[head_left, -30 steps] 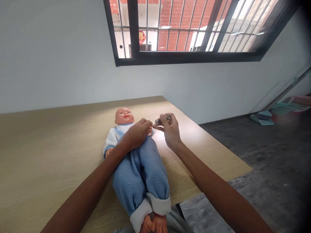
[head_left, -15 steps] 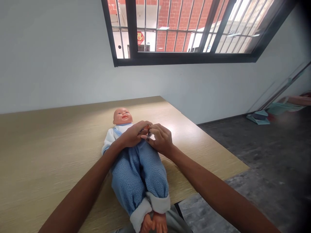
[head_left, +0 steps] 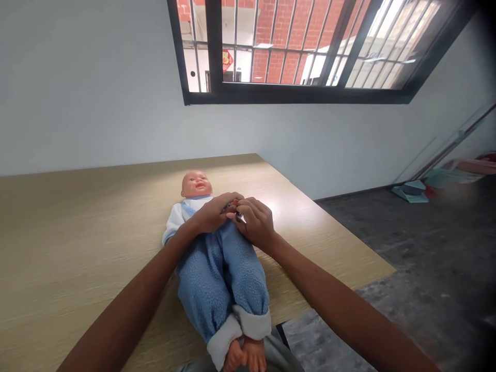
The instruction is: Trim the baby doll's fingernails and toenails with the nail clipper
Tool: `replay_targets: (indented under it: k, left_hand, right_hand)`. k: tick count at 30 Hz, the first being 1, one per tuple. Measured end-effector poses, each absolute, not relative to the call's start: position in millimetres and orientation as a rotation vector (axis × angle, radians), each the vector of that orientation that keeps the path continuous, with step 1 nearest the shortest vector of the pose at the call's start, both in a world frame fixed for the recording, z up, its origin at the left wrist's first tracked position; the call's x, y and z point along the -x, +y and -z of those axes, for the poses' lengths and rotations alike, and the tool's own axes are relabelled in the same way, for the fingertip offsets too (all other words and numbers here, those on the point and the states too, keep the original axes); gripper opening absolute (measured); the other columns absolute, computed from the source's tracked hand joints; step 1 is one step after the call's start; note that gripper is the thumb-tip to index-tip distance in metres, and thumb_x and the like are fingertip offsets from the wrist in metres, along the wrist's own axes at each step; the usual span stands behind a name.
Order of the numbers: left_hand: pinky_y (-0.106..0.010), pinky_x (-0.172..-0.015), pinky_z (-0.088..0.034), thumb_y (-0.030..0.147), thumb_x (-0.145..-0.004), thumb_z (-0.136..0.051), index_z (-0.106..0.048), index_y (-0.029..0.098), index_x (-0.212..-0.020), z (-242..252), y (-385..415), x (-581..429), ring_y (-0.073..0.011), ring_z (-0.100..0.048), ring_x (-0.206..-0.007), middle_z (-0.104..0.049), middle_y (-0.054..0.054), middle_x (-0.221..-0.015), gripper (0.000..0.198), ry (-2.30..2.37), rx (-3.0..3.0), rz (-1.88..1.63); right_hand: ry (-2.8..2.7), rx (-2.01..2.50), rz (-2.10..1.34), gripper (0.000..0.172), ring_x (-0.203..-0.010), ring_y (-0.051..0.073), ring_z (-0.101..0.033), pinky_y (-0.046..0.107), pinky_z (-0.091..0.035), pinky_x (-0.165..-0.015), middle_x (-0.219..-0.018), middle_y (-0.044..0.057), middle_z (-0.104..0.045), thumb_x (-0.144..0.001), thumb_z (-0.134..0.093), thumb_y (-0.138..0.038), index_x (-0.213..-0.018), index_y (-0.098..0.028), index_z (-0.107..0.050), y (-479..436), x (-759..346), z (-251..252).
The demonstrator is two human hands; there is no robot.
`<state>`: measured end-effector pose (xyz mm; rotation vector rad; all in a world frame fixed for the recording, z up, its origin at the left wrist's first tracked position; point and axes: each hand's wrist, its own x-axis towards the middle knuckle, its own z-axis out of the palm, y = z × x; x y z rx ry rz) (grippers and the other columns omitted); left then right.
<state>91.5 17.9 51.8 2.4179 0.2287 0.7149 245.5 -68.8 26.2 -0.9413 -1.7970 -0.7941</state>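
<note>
A baby doll [head_left: 222, 258] in blue fleece trousers and a white top lies on its back on the table, head away from me and bare feet towards me. My left hand [head_left: 215, 213] reaches across its chest, fingers closed round the doll's hand [head_left: 235, 202], of which only a little shows. Against those fingertips, my right hand [head_left: 256, 221] is closed in a pinch. A small dark, shiny thing [head_left: 238, 216] shows between its thumb and fingers; its kind is too small to tell.
The wooden table [head_left: 96, 248] meets the wall, and its right edge slants towards me. Above is a barred window [head_left: 298, 93] with a dark frame. On the dark floor [head_left: 387, 222] at right stand a light-blue dustpan [head_left: 411, 191] and blurred basins [head_left: 453, 175].
Both hands stay at the doll's hand, with only a slight shift of the right thumb and fingers. The view has moved very little.
</note>
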Motion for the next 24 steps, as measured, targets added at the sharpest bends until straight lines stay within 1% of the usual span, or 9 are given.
replay_targets:
  k: [4, 8, 11, 13, 17, 19, 22, 24]
  left_hand:
    - [-0.036, -0.085, -0.048, 0.043, -0.094, -0.045, -0.056, 0.017, -0.106, -52.5, 17.7, -91.6, -0.0223, -0.059, -0.089, -0.065, -0.008, -0.102, 0.031, 0.208, -2.427, -0.72]
    - [-0.036, -0.086, -0.049, 0.028, -0.091, -0.044, -0.056, 0.017, -0.104, -53.7, 16.2, -92.1, -0.0214, -0.059, -0.091, -0.065, -0.007, -0.101, 0.021, 0.22, -2.443, -0.726]
    - [-0.035, -0.087, -0.049, 0.018, -0.086, -0.044, -0.057, 0.017, -0.105, -54.3, 14.1, -92.5, -0.0201, -0.059, -0.092, -0.065, -0.006, -0.103, 0.023, 0.24, -2.456, -0.74]
    - [-0.034, -0.086, -0.05, 0.016, -0.088, -0.043, -0.058, 0.017, -0.105, -53.9, 13.3, -92.7, -0.0191, -0.06, -0.091, -0.066, -0.005, -0.102, 0.023, 0.255, -2.463, -0.752]
    - [-0.035, -0.088, -0.052, 0.017, -0.094, -0.046, -0.062, 0.018, -0.107, -50.3, 14.7, -93.5, -0.018, -0.061, -0.092, -0.068, -0.006, -0.105, 0.021, 0.292, -2.48, -0.786]
    - [-0.038, -0.091, -0.053, 0.022, -0.098, -0.05, -0.063, 0.017, -0.113, -48.4, 15.8, -93.8, -0.0187, -0.062, -0.097, -0.067, -0.007, -0.111, 0.02, 0.309, -2.487, -0.802]
    - [-0.042, -0.092, -0.056, 0.033, -0.099, -0.058, -0.061, 0.016, -0.122, -47.2, 15.7, -93.8, -0.021, -0.064, -0.104, -0.064, -0.01, -0.122, 0.028, 0.34, -2.496, -0.799]
    - [-0.043, -0.091, -0.057, 0.035, -0.099, -0.059, -0.06, 0.017, -0.124, -47.2, 14.8, -93.4, -0.0217, -0.065, -0.106, -0.062, -0.01, -0.125, 0.032, 0.366, -2.501, -0.78]
  right_hand:
    - [-1.757, 0.987, 0.761, 0.02, -0.07, 0.017, -0.06, 0.03, -0.047, -0.063, -0.079, 0.003, -0.069, -0.099, -0.058, -0.037, -0.085, -0.024, -0.049, -67.8, -242.9, -26.1]
    - [-1.749, 1.035, 0.727, 0.023, -0.071, 0.018, -0.06, 0.031, -0.047, -0.063, -0.077, 0.003, -0.068, -0.099, -0.057, -0.04, -0.084, -0.024, -0.049, -66.4, -240.9, -27.4]
    - [-1.776, 1.072, 0.707, 0.024, -0.07, 0.017, -0.059, 0.03, -0.046, -0.063, -0.075, 0.002, -0.068, -0.099, -0.056, -0.037, -0.081, -0.024, -0.049, -66.7, -239.1, -30.6]
    - [-1.794, 1.097, 0.695, 0.025, -0.068, 0.017, -0.057, 0.03, -0.044, -0.062, -0.073, 0.001, -0.067, -0.1, -0.056, -0.037, -0.08, -0.024, -0.049, -67.3, -237.3, -33.6]
    - [-1.801, 1.152, 0.673, 0.024, -0.068, 0.017, -0.056, 0.031, -0.042, -0.062, -0.072, 0.002, -0.066, -0.1, -0.055, -0.038, -0.082, -0.023, -0.052, -68.6, -233.0, -39.6]
    - [-1.803, 1.17, 0.662, 0.022, -0.069, 0.017, -0.055, 0.031, -0.042, -0.062, -0.073, 0.002, -0.066, -0.101, -0.053, -0.037, -0.084, -0.022, -0.053, -69.1, -231.1, -41.8]
    - [-1.814, 1.175, 0.64, 0.023, -0.068, 0.018, -0.054, 0.031, -0.041, -0.062, -0.073, 0.003, -0.066, -0.102, -0.05, -0.036, -0.084, -0.022, -0.053, -69.3, -229.3, -43.1]
    - [-1.812, 1.172, 0.617, 0.023, -0.067, 0.018, -0.053, 0.031, -0.04, -0.062, -0.073, 0.003, -0.065, -0.102, -0.051, -0.035, -0.082, -0.023, -0.052, -68.8, -228.6, -42.8]
